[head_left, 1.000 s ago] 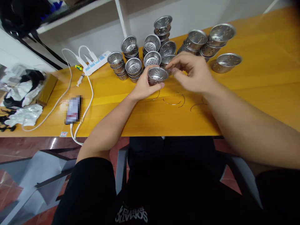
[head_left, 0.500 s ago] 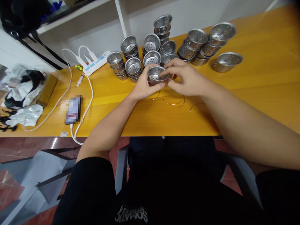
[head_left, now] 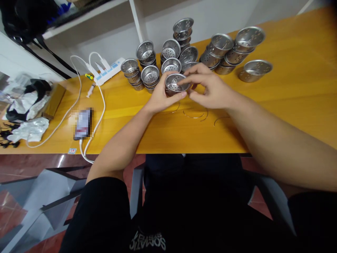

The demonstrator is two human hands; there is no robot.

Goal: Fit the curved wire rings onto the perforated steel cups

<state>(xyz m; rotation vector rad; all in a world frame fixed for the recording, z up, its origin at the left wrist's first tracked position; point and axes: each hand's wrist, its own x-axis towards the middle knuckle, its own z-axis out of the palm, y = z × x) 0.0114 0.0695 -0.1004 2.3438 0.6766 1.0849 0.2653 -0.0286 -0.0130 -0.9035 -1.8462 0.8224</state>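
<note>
My left hand (head_left: 159,98) grips a strainer (head_left: 173,83) above the bench (head_left: 289,95); my right hand (head_left: 210,89) pinches its rim. Stacked strainers (head_left: 181,49) crowd behind, wire rings (head_left: 195,114) lie below, phone (head_left: 82,123) and power strip (head_left: 109,68) left.

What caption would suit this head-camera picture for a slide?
Left hand grips a perforated steel cup while the right hand reaches over its rim, wire rings on the yellow table.

Phone (head_left: 82,123) w/ white cable (head_left: 100,105), power strip (head_left: 109,69), crumpled gloves (head_left: 28,129) at yellow table (head_left: 289,95) left end
</note>
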